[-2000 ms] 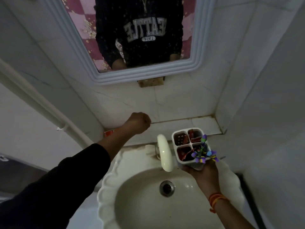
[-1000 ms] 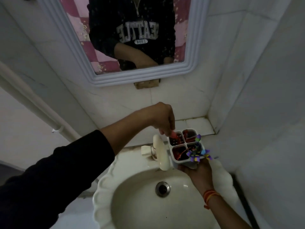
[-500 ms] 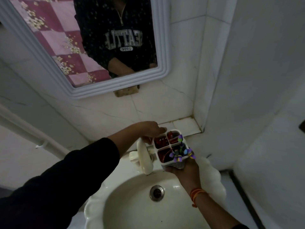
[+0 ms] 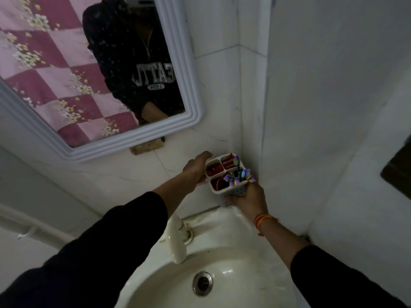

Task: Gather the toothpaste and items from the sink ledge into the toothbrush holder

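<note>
Looks like they're cradling the four-slot toothbrush holder [image 4: 226, 177] upright in the wall corner, right hand [image 4: 249, 195] gripping underneath, left hand [image 4: 195, 168] curling onto its near-left rim, red toothpaste tubes [image 4: 213, 171] sitting just beside those fingertips.

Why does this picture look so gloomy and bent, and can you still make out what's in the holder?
Head view: dim, flat light, no glare; wide-angle lens bows the mirror frame and wall edges. Both sleeves go nearly black. The toothbrush holder, gripped by the left hand and right hand, shows red and purple contents, too soft to identify.
</note>
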The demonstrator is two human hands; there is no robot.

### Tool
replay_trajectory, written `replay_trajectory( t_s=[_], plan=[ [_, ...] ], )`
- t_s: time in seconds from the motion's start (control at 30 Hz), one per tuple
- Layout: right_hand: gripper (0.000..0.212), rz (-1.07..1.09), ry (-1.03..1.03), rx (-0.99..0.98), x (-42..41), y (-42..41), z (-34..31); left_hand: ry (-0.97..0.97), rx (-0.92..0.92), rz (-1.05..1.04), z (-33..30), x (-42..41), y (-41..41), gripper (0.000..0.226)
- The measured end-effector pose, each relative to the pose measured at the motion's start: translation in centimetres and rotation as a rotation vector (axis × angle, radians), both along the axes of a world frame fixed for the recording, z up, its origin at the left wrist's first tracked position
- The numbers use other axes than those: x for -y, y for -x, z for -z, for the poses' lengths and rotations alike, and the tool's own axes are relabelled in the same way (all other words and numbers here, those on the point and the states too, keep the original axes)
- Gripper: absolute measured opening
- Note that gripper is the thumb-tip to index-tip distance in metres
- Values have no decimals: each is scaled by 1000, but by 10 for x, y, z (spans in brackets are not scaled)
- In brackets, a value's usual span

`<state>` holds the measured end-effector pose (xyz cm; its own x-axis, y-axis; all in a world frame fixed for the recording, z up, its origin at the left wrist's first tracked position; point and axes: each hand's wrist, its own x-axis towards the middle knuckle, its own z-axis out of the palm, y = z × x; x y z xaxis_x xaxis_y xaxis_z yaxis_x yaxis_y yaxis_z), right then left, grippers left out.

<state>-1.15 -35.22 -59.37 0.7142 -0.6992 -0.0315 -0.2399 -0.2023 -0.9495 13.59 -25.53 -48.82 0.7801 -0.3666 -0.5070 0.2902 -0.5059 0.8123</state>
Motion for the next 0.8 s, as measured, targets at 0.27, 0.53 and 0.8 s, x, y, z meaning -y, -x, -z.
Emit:
replay_trajectory(
  t_s=[0.27,0.53,0.8],
  plan=[
    [78,14,-7,-23,15,-12,1,178,-59,-125,4,0,6,29],
    [55,19,-25,-186,-26,25,-9,-43,301,126,-35,-50,51,33],
    [52,-65,153,-1,-111,35,-122,-250,839,346,-118,-164,81,42]
  ],
)
